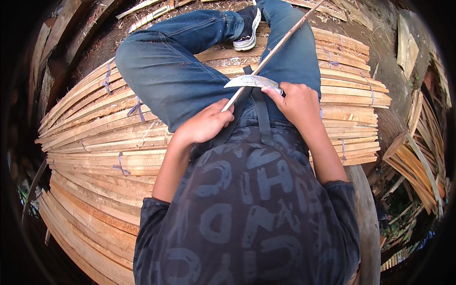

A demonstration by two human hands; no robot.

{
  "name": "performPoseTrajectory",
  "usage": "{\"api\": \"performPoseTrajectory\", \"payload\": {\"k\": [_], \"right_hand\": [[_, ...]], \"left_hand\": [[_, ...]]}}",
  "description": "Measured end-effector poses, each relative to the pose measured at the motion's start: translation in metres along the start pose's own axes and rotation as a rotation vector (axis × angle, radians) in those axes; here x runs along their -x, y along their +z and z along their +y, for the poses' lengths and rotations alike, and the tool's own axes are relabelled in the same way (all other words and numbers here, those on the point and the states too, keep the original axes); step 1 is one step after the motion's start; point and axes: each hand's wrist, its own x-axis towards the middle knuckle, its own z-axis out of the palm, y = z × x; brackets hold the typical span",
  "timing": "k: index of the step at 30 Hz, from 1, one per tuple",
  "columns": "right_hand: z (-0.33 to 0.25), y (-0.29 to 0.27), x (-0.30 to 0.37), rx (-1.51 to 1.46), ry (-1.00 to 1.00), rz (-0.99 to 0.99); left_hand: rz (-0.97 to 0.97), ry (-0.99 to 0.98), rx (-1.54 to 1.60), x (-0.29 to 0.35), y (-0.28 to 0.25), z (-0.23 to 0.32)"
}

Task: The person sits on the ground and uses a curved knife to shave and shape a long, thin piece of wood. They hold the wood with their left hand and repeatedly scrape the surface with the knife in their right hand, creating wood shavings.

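My left hand (209, 122) is closed round the lower end of a thin wooden stick (280, 46), which slants up and away to the right past my knee. In my right hand (299, 102) is a curved knife (247, 81) with a pale metal blade; its handle is hidden by the fingers. The blade lies across the stick just beyond my left hand, its tip pointing left. A dark strap (262, 116) hangs below the knife, over my lap.
I sit on bundles of sawn wooden slats (95, 137) bound with purplish ties (137, 110). A weathered log (365, 218) lies beside my right arm. More slats (413, 166) lean at the right, and rough boards (57, 42) stand at far left. Shavings litter the soil.
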Motion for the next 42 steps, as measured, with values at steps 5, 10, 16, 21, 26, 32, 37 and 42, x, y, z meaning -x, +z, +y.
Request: {"api": "performPoseTrajectory", "payload": {"k": [5,10,16,21,26,32,37,42], "right_hand": [[0.005,0.0,-0.001,0.052,0.002,0.031],[0.009,-0.001,-0.002,0.065,0.015,0.049],[0.016,-0.001,-0.006,0.088,0.154,0.001],[0.142,-0.04,-0.011,0.144,0.712,0.04],[0.132,-0.063,-0.001,0.04,0.665,0.026],[0.023,-0.022,0.001,-0.147,0.331,-0.151],[-0.014,-0.002,0.001,-0.179,0.126,-0.143],[-0.01,0.004,-0.006,-0.069,0.029,-0.033]], "left_hand": [[0.007,0.046,-0.061,-0.001,0.0,0.001],[0.007,0.043,-0.057,-0.003,0.003,0.003],[-0.008,0.038,-0.045,-0.003,0.001,0.003],[-0.112,-0.055,0.22,0.012,-0.011,-0.015],[-0.152,-0.091,0.274,0.007,-0.01,-0.009],[-0.121,-0.06,0.192,0.005,-0.007,-0.007],[-0.127,-0.112,0.264,0.004,-0.009,-0.001],[-0.162,-0.126,0.364,0.002,-0.012,-0.008]]}}
